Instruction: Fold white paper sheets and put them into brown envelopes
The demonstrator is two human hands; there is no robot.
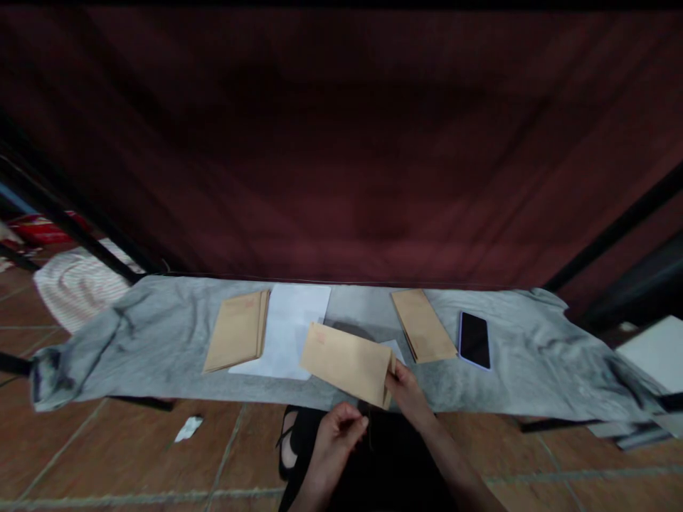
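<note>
A brown paper envelope (344, 359) with a small red print in one corner is held over the front of the grey cloth. My right hand (408, 391) grips it at its right end, where the flap is folded up. Just below the envelope, my left hand (341, 430) is closed in a pinch; a faint thin strand hangs by its fingertips, too dim to name. Left of the hands, a stack of similar envelopes (237, 331) overlaps a sheet of white paper (293, 313). More brown envelopes (425, 327) lie to the right, partly over the cloth.
A grey cloth (160, 341) covers the long narrow surface. Right of the envelopes lies a phone (474, 340) with a dark screen. Dark red fabric (346, 156) hangs behind, between black posts. On the tiled floor lies a crumpled white scrap (188, 428).
</note>
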